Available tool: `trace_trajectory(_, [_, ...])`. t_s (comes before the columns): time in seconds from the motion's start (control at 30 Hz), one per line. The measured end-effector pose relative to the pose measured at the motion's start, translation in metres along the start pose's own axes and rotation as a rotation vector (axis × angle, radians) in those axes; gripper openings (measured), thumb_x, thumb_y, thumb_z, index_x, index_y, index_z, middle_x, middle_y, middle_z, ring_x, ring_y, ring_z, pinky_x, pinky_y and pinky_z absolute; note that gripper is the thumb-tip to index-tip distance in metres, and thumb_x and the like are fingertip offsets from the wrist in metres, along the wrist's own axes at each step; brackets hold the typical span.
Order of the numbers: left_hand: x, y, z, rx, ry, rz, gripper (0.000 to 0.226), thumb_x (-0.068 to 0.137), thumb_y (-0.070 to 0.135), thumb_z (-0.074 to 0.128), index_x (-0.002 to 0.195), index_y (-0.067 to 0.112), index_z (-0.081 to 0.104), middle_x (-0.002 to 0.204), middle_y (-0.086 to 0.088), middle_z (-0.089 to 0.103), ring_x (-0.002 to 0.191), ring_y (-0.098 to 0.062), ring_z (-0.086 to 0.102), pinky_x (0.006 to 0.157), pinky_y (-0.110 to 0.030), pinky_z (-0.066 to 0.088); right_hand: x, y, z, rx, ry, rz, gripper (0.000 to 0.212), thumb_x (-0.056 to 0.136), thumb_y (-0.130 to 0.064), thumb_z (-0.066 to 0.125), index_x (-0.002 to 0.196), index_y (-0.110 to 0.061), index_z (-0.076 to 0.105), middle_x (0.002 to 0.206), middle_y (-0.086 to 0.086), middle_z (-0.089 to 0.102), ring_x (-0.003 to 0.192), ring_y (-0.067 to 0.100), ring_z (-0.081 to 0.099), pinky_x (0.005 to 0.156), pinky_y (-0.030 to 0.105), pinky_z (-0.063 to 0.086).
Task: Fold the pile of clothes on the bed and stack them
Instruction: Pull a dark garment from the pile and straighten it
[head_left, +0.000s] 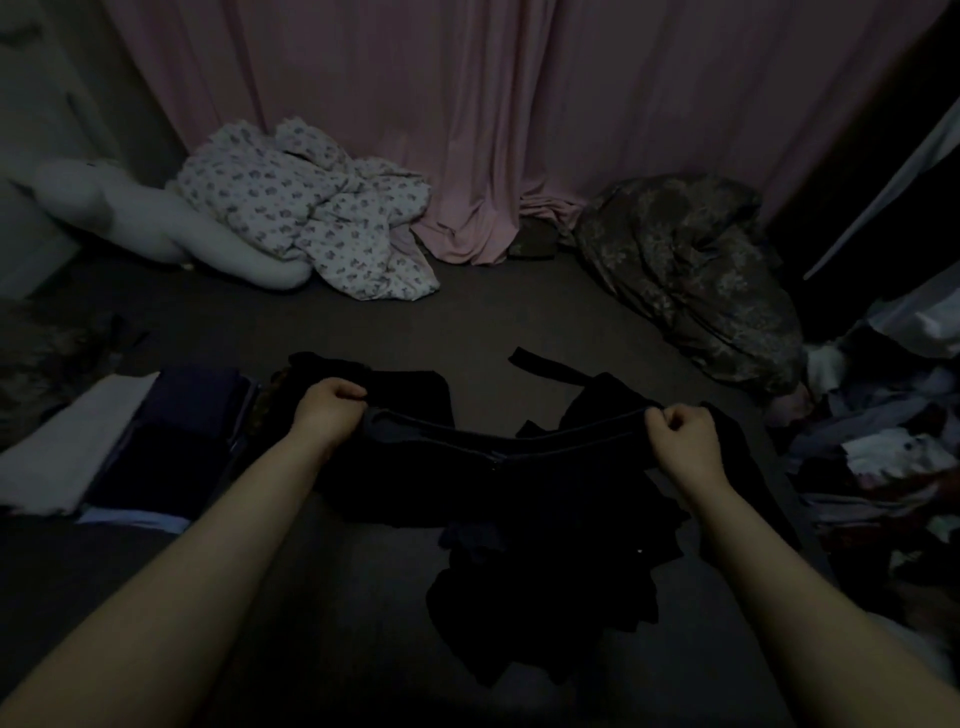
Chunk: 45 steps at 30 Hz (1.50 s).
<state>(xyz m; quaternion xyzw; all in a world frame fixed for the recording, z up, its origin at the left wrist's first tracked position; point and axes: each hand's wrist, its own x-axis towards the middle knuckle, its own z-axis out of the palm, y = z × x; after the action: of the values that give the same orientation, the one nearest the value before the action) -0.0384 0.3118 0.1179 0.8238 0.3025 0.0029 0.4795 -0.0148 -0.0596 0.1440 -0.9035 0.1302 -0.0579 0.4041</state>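
A black garment (498, 467) is stretched between my hands above the dark bed (363, 322). My left hand (327, 408) grips its top edge at the left end. My right hand (680, 434) grips the same edge at the right end. The lower part of the garment hangs down onto more dark clothes (540, 592) lying on the bed below it. Folded clothes (171, 441), white and navy, lie in a flat stack at my left. The room is dim, so the kind of garment is unclear.
A floral duvet (311, 213) and a white pillow (124, 213) lie at the back left under a pink curtain (493, 114). A dark patterned blanket (685, 270) is heaped at the back right. A jumble of mixed clothes (883, 457) fills the right edge.
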Motion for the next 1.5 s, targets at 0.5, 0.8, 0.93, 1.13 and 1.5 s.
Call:
trace_trajectory(0.5, [0.007, -0.048, -0.039, -0.207, -0.206, -0.048, 0.015, 0.095, 0.018, 0.054, 0.100, 0.014, 0.067, 0.110, -0.005, 0.062, 0.101, -0.019, 0.057, 0.080, -0.029, 0.049, -0.014, -0.029, 0.046, -0.088, -0.627, 0.012, 0.053, 0.075, -0.024, 0.078, 0.114, -0.017, 0.042, 0.103, -0.003, 0.048, 0.091, 0.016, 0.054, 0.066, 0.024, 0.046])
trace_trajectory(0.8, [-0.006, -0.059, -0.104, 0.528, -0.701, 0.124, 0.063, 0.072, 0.009, 0.075, 0.127, 0.030, 0.054, 0.128, 0.011, 0.046, 0.122, -0.011, 0.045, 0.101, -0.027, 0.039, 0.021, -0.046, 0.036, -0.083, -0.774, -0.178, 0.033, 0.079, -0.003, 0.072, 0.105, -0.013, 0.055, 0.085, -0.003, 0.058, 0.079, 0.012, 0.058, 0.062, 0.007, 0.045])
trace_trajectory(0.93, [-0.009, -0.047, -0.106, 0.809, -0.641, 0.158, 0.033, 0.082, 0.004, 0.064, 0.099, 0.033, 0.066, 0.113, 0.009, 0.062, 0.101, -0.010, 0.057, 0.085, -0.024, 0.046, 0.032, -0.046, 0.019, -0.123, -0.858, -0.182, 0.029, 0.073, -0.006, 0.078, 0.098, -0.008, 0.063, 0.079, 0.002, 0.060, 0.072, 0.014, 0.058, 0.066, 0.016, 0.048])
trace_trajectory(1.13, [-0.009, 0.000, -0.062, 0.711, -0.652, 0.383, 0.013, 0.091, 0.021, 0.060, 0.101, 0.022, 0.068, 0.119, 0.016, 0.052, 0.112, -0.001, 0.045, 0.093, -0.014, 0.033, 0.037, -0.019, -0.027, -0.167, -0.700, -0.221, 0.019, 0.080, 0.002, 0.067, 0.076, -0.013, 0.056, 0.075, -0.001, 0.055, 0.069, 0.011, 0.050, 0.062, 0.020, 0.040])
trace_trajectory(1.5, [-0.067, 0.129, 0.047, 0.369, -1.180, 0.421, 0.021, 0.087, 0.019, 0.057, 0.103, 0.007, 0.065, 0.096, 0.005, 0.072, 0.090, -0.005, 0.064, 0.080, -0.017, 0.048, 0.043, 0.067, -0.197, -0.054, -0.956, 0.002, 0.013, 0.090, 0.007, 0.050, 0.088, -0.001, 0.059, 0.069, 0.002, 0.060, 0.058, 0.004, 0.053, 0.054, 0.015, 0.038])
